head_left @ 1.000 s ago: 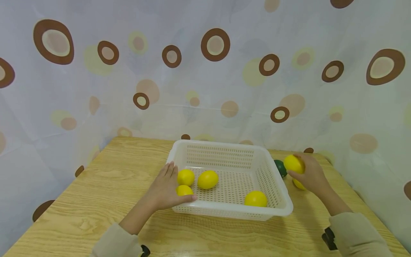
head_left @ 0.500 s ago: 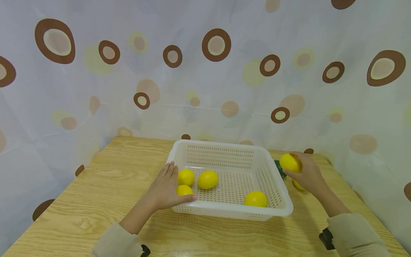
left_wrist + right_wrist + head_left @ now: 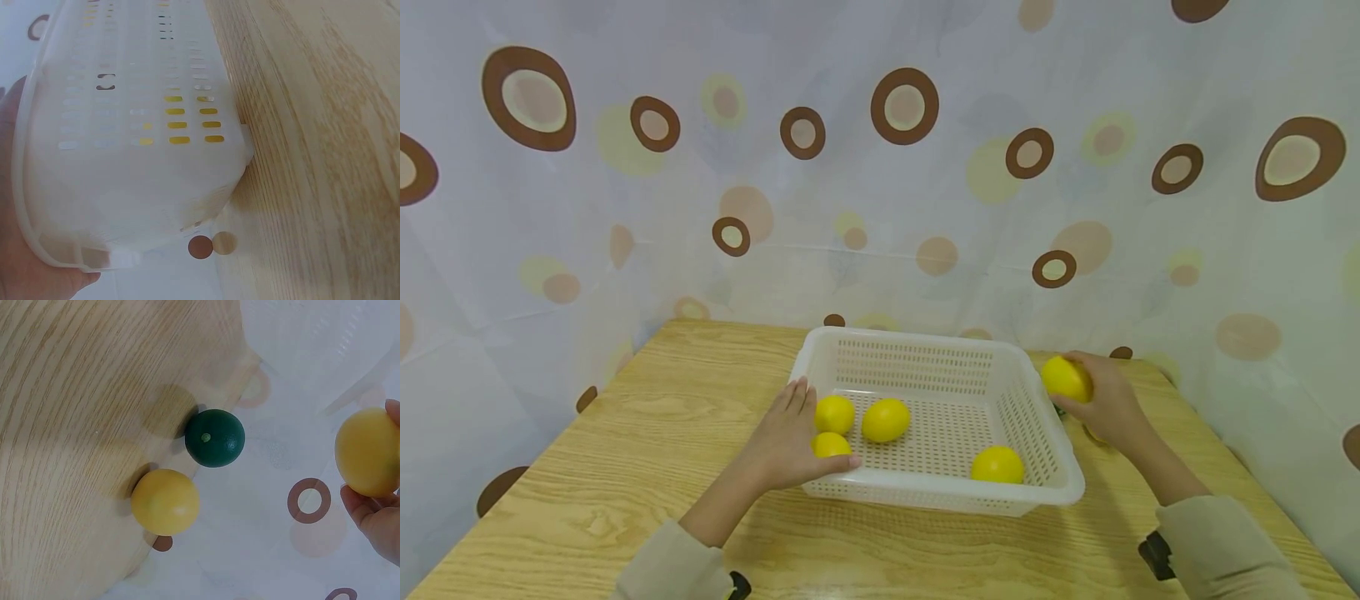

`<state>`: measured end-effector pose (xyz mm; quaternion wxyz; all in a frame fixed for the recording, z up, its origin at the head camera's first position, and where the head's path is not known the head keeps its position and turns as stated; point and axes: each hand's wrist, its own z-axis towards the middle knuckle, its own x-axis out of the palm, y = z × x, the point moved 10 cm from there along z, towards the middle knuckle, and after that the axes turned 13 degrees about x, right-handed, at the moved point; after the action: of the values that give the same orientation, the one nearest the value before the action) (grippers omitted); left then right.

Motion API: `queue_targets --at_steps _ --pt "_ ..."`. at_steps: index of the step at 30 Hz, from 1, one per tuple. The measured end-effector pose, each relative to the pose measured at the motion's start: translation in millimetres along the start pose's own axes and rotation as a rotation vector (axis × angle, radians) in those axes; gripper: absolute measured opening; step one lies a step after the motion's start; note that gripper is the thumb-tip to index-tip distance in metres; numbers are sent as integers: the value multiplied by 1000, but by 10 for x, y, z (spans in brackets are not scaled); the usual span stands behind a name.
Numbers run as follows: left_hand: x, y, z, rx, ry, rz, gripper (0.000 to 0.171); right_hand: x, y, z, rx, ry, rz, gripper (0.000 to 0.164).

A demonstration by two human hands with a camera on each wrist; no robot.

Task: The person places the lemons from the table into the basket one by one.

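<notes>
A white plastic basket (image 3: pixel 925 479) with slotted walls stands on the table, holding several lemons, among them one lemon (image 3: pixel 885 420) near its middle and another lemon (image 3: pixel 997 465) at its front right. My left hand (image 3: pixel 782 446) rests on the front left corner of the rim, fingers straight, thumb along the front edge. My right hand (image 3: pixel 1112 404) grips a lemon (image 3: pixel 367 452) between thumb and fingers, raised beside the basket's right rim. Below it, in the right wrist view, lie a round dark green fruit (image 3: pixel 214 438) and a yellow lemon (image 3: pixel 165 502); in the head view that hand mostly hides both.
The wooden table (image 3: pixel 625 442) reaches back to a white curtain (image 3: pixel 850 192) printed with brown rings and pale spots. The curtain also hangs along both sides. In the left wrist view, the basket's slotted side (image 3: pixel 144 187) stands close over the tabletop.
My right hand has carried the gripped lemon left, closer to the basket's right rim, and covers more of the green fruit. The left hand and basket have stayed put.
</notes>
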<state>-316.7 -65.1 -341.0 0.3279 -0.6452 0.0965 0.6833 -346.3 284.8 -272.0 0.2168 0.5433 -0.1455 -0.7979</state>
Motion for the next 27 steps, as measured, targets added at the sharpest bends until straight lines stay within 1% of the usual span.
queue_targets --at_steps 5,12,21,27 --pt "1 3 3 -4 3 2 109 16 51 -7 -22 -2 8 56" --pt "4 1 6 -2 3 -5 108 73 92 -12 15 54 27 56" --pt "-8 -6 5 -10 0 -19 108 81 264 -37 -66 12 19 53" --pt "-14 -11 4 -9 0 -13 108 129 302 -47 -73 24 28 54"
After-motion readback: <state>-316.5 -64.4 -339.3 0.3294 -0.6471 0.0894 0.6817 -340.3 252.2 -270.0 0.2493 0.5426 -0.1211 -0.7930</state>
